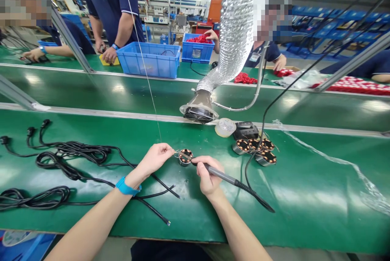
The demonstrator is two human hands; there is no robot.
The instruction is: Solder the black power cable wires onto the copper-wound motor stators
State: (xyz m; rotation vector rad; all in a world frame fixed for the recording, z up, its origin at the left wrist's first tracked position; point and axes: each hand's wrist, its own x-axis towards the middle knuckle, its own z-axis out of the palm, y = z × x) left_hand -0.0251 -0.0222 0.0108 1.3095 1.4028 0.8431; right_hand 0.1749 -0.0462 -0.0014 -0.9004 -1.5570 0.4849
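Note:
A small round motor stator (185, 157) with copper windings stands on the green bench between my hands. My right hand (209, 173) is wrapped round a grey soldering iron (224, 175), its tip end over the stator's right side. At the stator's left, my left hand (158, 157) pinches a thin solder wire (149, 78) that runs down from above. Fine leads show between those fingertips and the stator; which of them the fingers touch is too small to tell. More stators (265, 158) are grouped to the right.
Coiled black power cords (82, 153) lie on the left. A fume duct (199, 106) hangs above the stator, near a tape roll (225, 127) and a black box (246, 130). Clear plastic (329, 155) lies right. Co-workers and blue bins (149, 60) are across the bench.

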